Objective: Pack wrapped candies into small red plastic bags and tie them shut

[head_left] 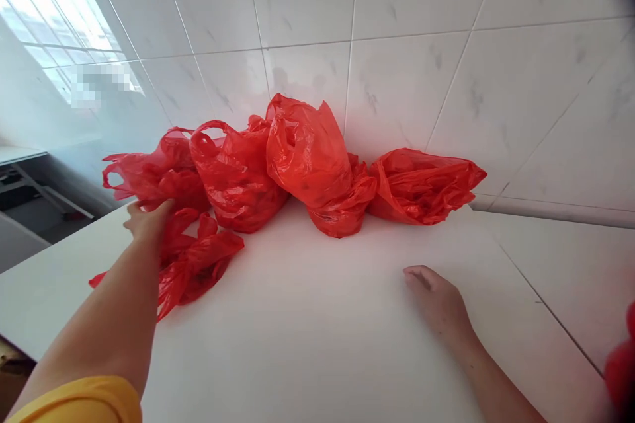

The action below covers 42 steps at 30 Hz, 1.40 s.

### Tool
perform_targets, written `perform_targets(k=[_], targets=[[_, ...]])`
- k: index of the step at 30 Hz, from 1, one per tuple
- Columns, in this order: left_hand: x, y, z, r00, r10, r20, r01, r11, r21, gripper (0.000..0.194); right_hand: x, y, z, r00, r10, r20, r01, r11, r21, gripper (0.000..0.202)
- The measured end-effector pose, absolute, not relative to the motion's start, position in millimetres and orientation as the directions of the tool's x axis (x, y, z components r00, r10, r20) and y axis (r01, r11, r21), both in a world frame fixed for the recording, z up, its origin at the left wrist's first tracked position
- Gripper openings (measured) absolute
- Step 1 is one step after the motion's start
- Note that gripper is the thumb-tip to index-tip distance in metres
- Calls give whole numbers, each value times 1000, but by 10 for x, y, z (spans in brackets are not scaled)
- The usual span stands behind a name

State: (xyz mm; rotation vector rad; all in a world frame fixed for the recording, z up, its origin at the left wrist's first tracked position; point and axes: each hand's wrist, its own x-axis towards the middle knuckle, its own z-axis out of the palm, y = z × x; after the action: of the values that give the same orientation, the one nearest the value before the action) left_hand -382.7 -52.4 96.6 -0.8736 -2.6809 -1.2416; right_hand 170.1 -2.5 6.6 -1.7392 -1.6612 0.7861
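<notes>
a: which hand is nearer the bag?

b: your left hand [149, 218]. it is at the near, lower edge of the far-left red bag [181, 168], the end one in a row of red plastic bags set along a white tiled wall [411, 73].

a: which way does the bag lie from that hand?

b: just beyond your fingers and mostly to their right. its long side runs roughly left to right, with a looped handle [126, 162] sticking out at the left end.

a: is the left hand gripping it?

b: i cannot tell. your thumb shows against the red plastic, but some of your fingers are out of sight, so they may be pinching it or only touching.

a: what else is close by?

b: a low red bag [213, 261] lies on the white tabletop [317, 344] in front of the row, partly hidden by your left forearm.

a: and the right hand?

b: your right hand [439, 307] is slack and loosely curled, nothing seen in it, well apart from that far-left bag. nearest to it is the right-end bag [421, 192], its narrow tip pointing right.
</notes>
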Motion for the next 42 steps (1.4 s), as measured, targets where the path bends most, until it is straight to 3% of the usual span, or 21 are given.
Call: perform_targets(k=[3,5,9,11,13,16,19,22,23,25,28,30,33,35,38,42], targets=[[-3762,-401,948,-892,417,171,386,511,768,92,1714,-21,52,47,999,-9,640,-37,-768,31],[-3726,-347,934,-878,431,207,418,483,769,86,1727,-14,38,50,999,-3,637,-35,-770,32],[-3689,-304,974,-872,355,336,473,440,763,71,1722,6,31,44,999,16,636,-16,-771,32],[-3615,-296,1058,-830,227,510,557,394,731,64,1701,7,41,37,999,33,639,2,-769,31],[-3431,-291,1192,-632,74,772,754,288,590,60,1674,1,57,36,998,53,642,17,-767,29],[-2855,-290,1455,-144,-61,988,988,47,147,62,1635,-21,89,35,996,81,647,40,-762,25],[-1968,-265,1710,132,77,988,969,-218,-112,49,1620,-55,115,25,995,96,635,58,-770,22],[-1022,-116,1862,463,298,835,778,-588,-222,24,1643,-78,119,12,996,92,595,67,-801,20],[-740,-21,1880,540,350,766,700,-691,-178,21,1657,-78,115,6,996,87,580,67,-812,20],[-259,235,1865,537,448,715,647,-762,-9,24,1688,-64,106,-8,996,84,560,74,-825,19],[251,706,1731,378,701,605,762,-607,226,36,1727,-25,94,-32,996,87,562,90,-822,18],[455,994,1591,264,834,485,866,-426,261,47,1740,-5,82,-42,996,82,564,91,-821,18],[566,1288,1370,209,890,406,905,-333,265,69,1736,-1,56,-22,994,107,532,102,-840,21],[539,1384,1257,199,906,374,909,-314,275,57,1717,3,39,47,988,148,497,105,-861,29],[437,1417,1184,196,908,370,898,-318,305,28,1678,82,42,215,947,239,439,125,-890,56],[315,1332,1208,209,896,391,848,-365,384,26,1644,366,99,371,850,374,437,196,-878,89]])
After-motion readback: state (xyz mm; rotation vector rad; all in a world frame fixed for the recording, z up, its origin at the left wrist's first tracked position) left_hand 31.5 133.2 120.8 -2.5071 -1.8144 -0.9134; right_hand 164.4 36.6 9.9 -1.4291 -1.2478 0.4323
